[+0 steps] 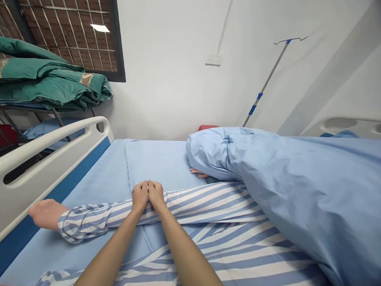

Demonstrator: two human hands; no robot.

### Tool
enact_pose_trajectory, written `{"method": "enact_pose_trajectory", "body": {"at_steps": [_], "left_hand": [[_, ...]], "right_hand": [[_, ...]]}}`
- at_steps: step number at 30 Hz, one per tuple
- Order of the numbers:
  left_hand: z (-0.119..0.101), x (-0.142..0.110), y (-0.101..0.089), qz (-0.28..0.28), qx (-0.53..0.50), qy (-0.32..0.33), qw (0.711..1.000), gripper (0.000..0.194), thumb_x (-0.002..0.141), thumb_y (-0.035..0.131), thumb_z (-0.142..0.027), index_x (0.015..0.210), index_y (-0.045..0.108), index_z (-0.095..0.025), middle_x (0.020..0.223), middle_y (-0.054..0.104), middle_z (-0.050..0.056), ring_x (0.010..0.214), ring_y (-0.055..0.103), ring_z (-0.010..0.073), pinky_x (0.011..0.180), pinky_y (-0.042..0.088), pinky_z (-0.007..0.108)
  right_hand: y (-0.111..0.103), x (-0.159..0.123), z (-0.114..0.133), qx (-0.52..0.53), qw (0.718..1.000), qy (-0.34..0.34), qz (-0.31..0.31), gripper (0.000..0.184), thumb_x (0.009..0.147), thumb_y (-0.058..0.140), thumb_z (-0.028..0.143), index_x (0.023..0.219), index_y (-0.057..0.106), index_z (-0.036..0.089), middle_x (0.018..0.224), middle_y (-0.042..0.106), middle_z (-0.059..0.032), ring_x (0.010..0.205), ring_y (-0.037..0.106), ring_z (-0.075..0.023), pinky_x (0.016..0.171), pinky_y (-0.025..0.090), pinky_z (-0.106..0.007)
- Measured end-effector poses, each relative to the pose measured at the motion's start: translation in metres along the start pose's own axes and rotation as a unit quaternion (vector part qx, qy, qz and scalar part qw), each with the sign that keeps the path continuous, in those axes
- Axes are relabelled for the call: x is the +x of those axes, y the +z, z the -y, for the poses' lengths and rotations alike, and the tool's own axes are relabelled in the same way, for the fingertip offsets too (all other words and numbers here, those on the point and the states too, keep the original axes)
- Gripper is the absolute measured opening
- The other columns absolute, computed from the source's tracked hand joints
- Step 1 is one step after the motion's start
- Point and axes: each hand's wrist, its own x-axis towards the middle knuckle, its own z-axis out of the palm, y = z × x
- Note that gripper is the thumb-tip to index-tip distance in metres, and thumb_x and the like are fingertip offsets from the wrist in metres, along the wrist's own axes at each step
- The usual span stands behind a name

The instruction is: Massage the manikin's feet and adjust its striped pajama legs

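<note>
Folded green blankets (39,81) sit on a metal rack (29,111) at the far left, below a barred window (69,30), with a blue pillow (50,132) lower down behind the white bed rail (43,154). Just inside that rail, a bare hand (46,213) lies on the blue bed sheet (92,177), sticking out of the cuff of a striped sleeve (188,205). The sleeved arm lies across the bed, and the person's own left hand (140,196) and right hand (156,195) rest on it side by side, touching each other. Their fingers (141,191) are held together and curled over the cloth, clamping the forearm. Striped clothing (236,257) fills the bed below the arm. Further right, fingertips (197,172) poke out beneath a bunched blue blanket (301,197), which covers the right side of the bed. A red object (208,127) shows behind it, too hidden to name. A wall socket (214,59) and a drip stand (267,79) stand beyond, with the far bed rail (344,125) at the right.
</note>
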Motion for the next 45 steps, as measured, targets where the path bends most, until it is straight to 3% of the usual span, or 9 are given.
{"method": "enact_pose_trajectory", "body": {"at_steps": [4,8,12,25,29,33,38,42,45], "left_hand": [[-0.003,-0.006,0.014,0.013,0.064,0.022,0.998,0.036,0.079,0.041,-0.038,0.048,0.040,-0.019,0.050,0.041,-0.002,0.055,0.036,0.0121,0.056,0.024,0.026],[-0.013,-0.005,0.029,-0.001,0.002,-0.013,1.000,0.034,0.079,0.038,-0.037,0.050,0.035,-0.020,0.048,0.035,-0.004,0.053,0.035,0.0114,0.054,0.025,0.025],[-0.023,-0.012,0.047,0.014,-0.001,-0.008,1.000,0.033,0.079,0.038,-0.037,0.052,0.040,-0.019,0.050,0.042,-0.003,0.055,0.038,0.0118,0.055,0.027,0.025],[-0.061,-0.031,0.104,0.044,0.002,0.036,0.998,0.035,0.080,0.041,-0.036,0.049,0.038,-0.019,0.048,0.039,-0.003,0.053,0.036,0.0119,0.056,0.025,0.027],[-0.071,-0.038,0.121,0.040,-0.052,0.051,0.997,0.035,0.081,0.039,-0.036,0.050,0.036,-0.020,0.048,0.037,-0.004,0.053,0.036,0.0114,0.054,0.026,0.026],[-0.082,-0.047,0.135,0.050,-0.024,0.059,0.997,0.036,0.080,0.042,-0.036,0.049,0.036,-0.019,0.046,0.036,-0.004,0.052,0.034,0.0110,0.054,0.025,0.026],[-0.096,-0.049,0.152,0.056,-0.088,0.042,0.994,0.034,0.080,0.041,-0.034,0.049,0.036,-0.020,0.047,0.037,-0.005,0.051,0.035,0.0107,0.053,0.028,0.025],[-0.107,-0.053,0.167,0.069,-0.025,0.037,0.997,0.034,0.080,0.041,-0.032,0.049,0.038,-0.020,0.046,0.038,-0.004,0.051,0.035,0.0110,0.054,0.029,0.025],[-0.120,-0.059,0.178,0.091,-0.093,0.034,0.991,0.033,0.079,0.042,-0.034,0.050,0.037,-0.020,0.046,0.038,-0.004,0.051,0.037,0.0109,0.054,0.030,0.025]], "right_hand": [[-0.032,0.000,-0.001,-0.083,0.995,-0.054,0.002,0.041,0.088,0.036,0.037,0.051,0.042,0.019,0.050,0.043,0.0034,0.052,0.035,-0.0106,0.053,0.024,-0.024],[-0.049,-0.006,-0.012,-0.146,0.987,-0.059,-0.013,0.041,0.089,0.035,0.036,0.055,0.049,0.019,0.053,0.051,0.0012,0.054,0.038,-0.0113,0.054,0.023,-0.025],[-0.058,0.000,-0.012,-0.105,0.994,-0.019,-0.002,0.042,0.090,0.033,0.036,0.055,0.050,0.019,0.054,0.053,0.0007,0.055,0.043,-0.0115,0.053,0.026,-0.024],[-0.131,0.012,-0.028,-0.079,0.994,-0.045,-0.065,0.041,0.088,0.036,0.038,0.051,0.037,0.019,0.049,0.038,0.0045,0.052,0.034,-0.0107,0.053,0.024,-0.025],[-0.152,0.012,-0.029,-0.071,0.995,-0.047,-0.058,0.040,0.088,0.036,0.036,0.051,0.036,0.020,0.048,0.039,0.0046,0.051,0.035,-0.0104,0.052,0.024,-0.024],[-0.171,0.012,-0.032,-0.072,0.992,-0.055,-0.090,0.041,0.088,0.037,0.038,0.052,0.034,0.019,0.049,0.038,0.0049,0.051,0.035,-0.0099,0.053,0.024,-0.024],[-0.193,0.011,-0.036,-0.075,0.994,-0.052,-0.064,0.040,0.089,0.035,0.038,0.053,0.039,0.019,0.050,0.043,0.0037,0.052,0.037,-0.0103,0.053,0.026,-0.024],[-0.211,0.009,-0.041,-0.100,0.985,-0.061,-0.125,0.041,0.088,0.037,0.041,0.054,0.038,0.019,0.051,0.042,0.0042,0.053,0.034,-0.0100,0.054,0.025,-0.024],[-0.222,0.010,-0.044,-0.074,0.989,-0.029,-0.127,0.041,0.088,0.035,0.040,0.052,0.039,0.019,0.049,0.043,0.0032,0.052,0.035,-0.0106,0.053,0.027,-0.024]]}}
